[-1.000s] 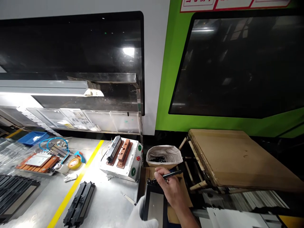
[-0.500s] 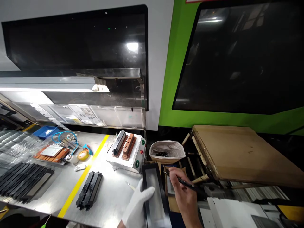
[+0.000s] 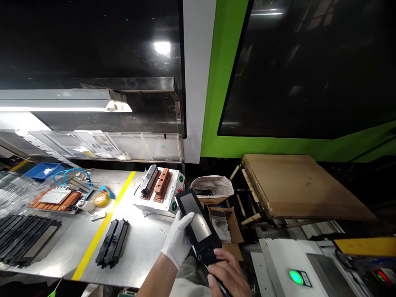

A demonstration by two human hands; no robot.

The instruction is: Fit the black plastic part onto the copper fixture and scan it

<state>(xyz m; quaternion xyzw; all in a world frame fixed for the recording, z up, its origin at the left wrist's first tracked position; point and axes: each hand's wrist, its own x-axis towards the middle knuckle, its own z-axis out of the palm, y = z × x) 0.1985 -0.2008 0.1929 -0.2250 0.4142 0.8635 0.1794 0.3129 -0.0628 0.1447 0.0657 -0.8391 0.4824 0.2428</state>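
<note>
Black-framed panel (image 3: 198, 225), tilted, clasped by gloved left hand (image 3: 177, 239); bare right hand (image 3: 227, 274) curled around black marker (image 3: 223, 286) at its lower end. Risks: marker scratching the panel's face; a slip dropping it onto the steel bench edge (image 3: 123, 277).

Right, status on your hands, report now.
Left hand, white-gloved, gripping black-framed panel, tilted. Right hand, bare, holding black pen at the panel's lower end. Cardboard box just beyond the panel.

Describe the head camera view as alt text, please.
A person's white-gloved left hand and bare right hand hold a black-framed panel with a grey window, the right hand also gripping a black pen-like tool. Beside them stands a steel workbench with a yellow stripe.
</note>
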